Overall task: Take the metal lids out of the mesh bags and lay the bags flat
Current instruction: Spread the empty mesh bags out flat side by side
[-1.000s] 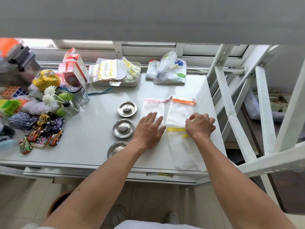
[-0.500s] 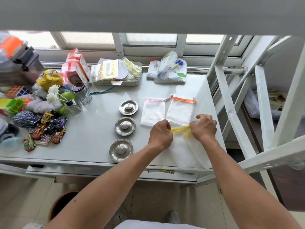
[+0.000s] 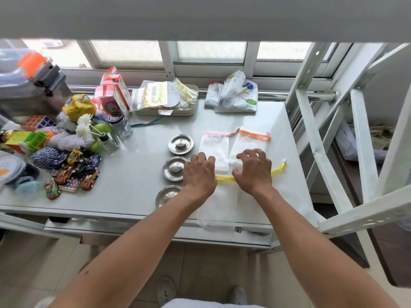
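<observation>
Both hands spread, palms down: left hand (image 3: 200, 174), right hand (image 3: 253, 170) over yellow bag (image 3: 219, 203) (contact unclear); nearest lid (image 3: 167, 194) half hidden behind left wrist.

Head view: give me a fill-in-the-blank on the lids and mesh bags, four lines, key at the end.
1. The number of metal lids lying out on the table is ____.
2. The mesh bag beside the pink-trimmed bag has ____ trim at its top.
3. Both the left hand and the right hand rest over the bag with the ____ drawstring.
4. The lids lie to the ____ of the bags.

Missing words: three; orange; yellow; left
</observation>
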